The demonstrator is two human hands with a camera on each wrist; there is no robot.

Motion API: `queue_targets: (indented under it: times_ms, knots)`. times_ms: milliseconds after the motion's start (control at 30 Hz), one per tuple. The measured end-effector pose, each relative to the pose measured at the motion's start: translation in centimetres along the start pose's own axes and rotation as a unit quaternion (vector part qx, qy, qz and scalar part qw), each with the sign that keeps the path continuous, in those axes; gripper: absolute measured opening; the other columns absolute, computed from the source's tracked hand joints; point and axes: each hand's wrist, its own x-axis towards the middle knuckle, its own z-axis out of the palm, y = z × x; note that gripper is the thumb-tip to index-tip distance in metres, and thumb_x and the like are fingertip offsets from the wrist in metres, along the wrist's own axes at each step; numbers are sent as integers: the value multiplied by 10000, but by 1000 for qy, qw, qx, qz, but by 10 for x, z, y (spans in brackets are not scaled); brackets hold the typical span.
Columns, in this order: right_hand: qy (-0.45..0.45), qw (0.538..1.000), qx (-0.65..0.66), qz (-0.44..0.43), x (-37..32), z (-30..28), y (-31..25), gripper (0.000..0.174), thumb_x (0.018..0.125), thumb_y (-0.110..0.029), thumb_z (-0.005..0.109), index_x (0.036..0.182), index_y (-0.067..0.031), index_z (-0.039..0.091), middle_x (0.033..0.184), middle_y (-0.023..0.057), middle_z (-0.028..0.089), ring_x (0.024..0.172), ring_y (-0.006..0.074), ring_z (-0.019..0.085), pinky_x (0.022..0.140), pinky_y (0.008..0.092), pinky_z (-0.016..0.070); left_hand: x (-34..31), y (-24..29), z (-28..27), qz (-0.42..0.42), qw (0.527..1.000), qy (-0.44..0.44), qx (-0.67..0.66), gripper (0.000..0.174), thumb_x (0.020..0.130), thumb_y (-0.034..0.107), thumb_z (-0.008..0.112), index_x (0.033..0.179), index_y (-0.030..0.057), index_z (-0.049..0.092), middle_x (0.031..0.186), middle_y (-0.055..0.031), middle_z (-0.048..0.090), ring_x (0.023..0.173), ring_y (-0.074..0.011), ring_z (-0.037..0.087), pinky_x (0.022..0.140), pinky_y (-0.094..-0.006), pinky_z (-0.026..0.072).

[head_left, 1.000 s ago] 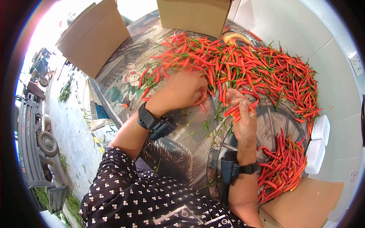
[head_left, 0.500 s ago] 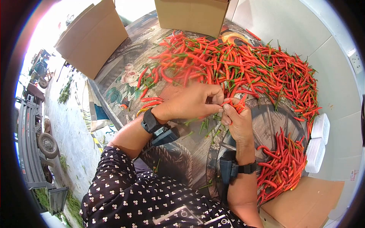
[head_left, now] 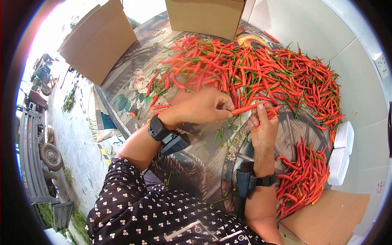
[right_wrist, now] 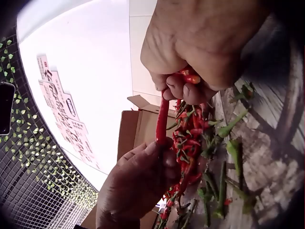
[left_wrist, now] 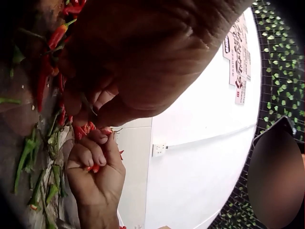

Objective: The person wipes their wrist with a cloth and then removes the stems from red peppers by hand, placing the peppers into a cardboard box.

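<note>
A single red chili (head_left: 246, 108) (right_wrist: 162, 121) spans the space between the two hands. Its left end is pinched by the thumb and fingers of my left hand (head_left: 201, 107) (left_wrist: 157, 62) (right_wrist: 128, 183). My right hand (head_left: 263, 130) (left_wrist: 97, 179) (right_wrist: 200, 43) pinches the other end, with several more chilies held in its curled fingers. In the left wrist view a thin green stem (left_wrist: 89, 104) shows at the left fingers. Behind the hands lies a large heap of red chilies with green stems (head_left: 281, 77).
A smaller pile of red chilies (head_left: 304, 179) lies right of my right forearm. Loose green stems (head_left: 220, 134) are scattered on the patterned table (head_left: 204, 157). Cardboard boxes (head_left: 206, 18) (head_left: 100, 43) stand at the back and left; white trays (head_left: 341, 157) stand by the wall.
My left hand has come from the heap's near edge to my right hand, and the two have since parted slightly, exposing the chili between them. The right hand has shifted a little to the right.
</note>
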Motion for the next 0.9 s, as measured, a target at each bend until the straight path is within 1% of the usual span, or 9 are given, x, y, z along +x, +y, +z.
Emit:
queue_targets:
  times_ms: [167, 233, 467, 567, 633, 767, 833, 867, 900]
  knots:
    - [-20, 999, -24, 21, -2, 3, -2, 91, 866, -102, 574, 922, -34, 550, 723, 32, 536, 496, 69, 411, 448, 217, 328, 0, 0, 1, 15, 1000, 11, -8, 113, 776, 69, 630, 867, 6, 611, 741, -25, 593, 697, -74, 529, 636, -246, 429]
    - [-61, 997, -26, 41, -3, 4, -2, 129, 834, -62, 583, 951, -13, 561, 727, 27, 531, 503, 53, 402, 457, 201, 318, 0, 1, 0, 25, 1000, 13, 8, 109, 771, 55, 619, 868, 7, 610, 737, -19, 594, 701, -73, 532, 639, -246, 433]
    - [-56, 997, -50, 10, -5, 6, -2, 144, 813, -39, 594, 949, 1, 570, 714, 30, 540, 512, 56, 416, 461, 204, 319, 0, 2, 1, 1, 998, 42, -37, 92, 769, 26, 584, 854, -2, 607, 708, -18, 594, 681, -70, 550, 614, -236, 442]
    - [-69, 997, -41, -1, -4, 5, -1, 157, 797, -22, 607, 948, -2, 571, 709, 32, 544, 510, 59, 423, 461, 206, 326, 2, 0, 3, 0, 998, 58, -29, 85, 768, 18, 570, 840, -5, 610, 682, -21, 589, 644, -68, 556, 583, -226, 444]
    - [-70, 997, -42, -4, -4, 4, -1, 169, 782, -4, 617, 946, -4, 575, 702, 20, 544, 516, 52, 431, 462, 199, 329, 3, -3, 5, -6, 994, 89, -61, 106, 712, 65, 582, 795, 10, 619, 616, -45, 594, 542, -82, 530, 503, -258, 411]
    - [-63, 992, -106, -21, -5, 5, 0, 175, 776, 13, 619, 945, -3, 576, 688, 3, 541, 523, 43, 436, 461, 192, 330, 3, 2, 2, -22, 994, 105, -9, 90, 764, 8, 553, 828, -8, 614, 684, -25, 606, 628, -72, 577, 559, -224, 455]
    - [-111, 988, -108, -29, -6, 5, 3, 172, 782, 12, 615, 949, -2, 577, 680, -9, 538, 536, 36, 444, 465, 186, 331, 4, 1, 1, -64, 991, 105, -59, 91, 759, 10, 563, 829, -15, 616, 692, -30, 614, 636, -72, 582, 570, -221, 460]
    - [-111, 988, -107, -29, -6, 6, 2, 172, 782, 12, 615, 949, -2, 577, 680, -9, 538, 536, 36, 444, 465, 186, 331, 5, -1, 2, -64, 991, 105, -58, 91, 759, 10, 563, 829, -15, 616, 692, -30, 614, 636, -72, 582, 570, -221, 460]
    - [-78, 992, -94, -20, -7, 8, 1, 163, 791, 2, 611, 951, -4, 577, 674, -9, 532, 529, 39, 437, 462, 189, 329, 5, -3, 2, -58, 991, 98, -69, 93, 757, 12, 572, 832, -17, 616, 698, -32, 617, 635, -71, 582, 575, -219, 461]
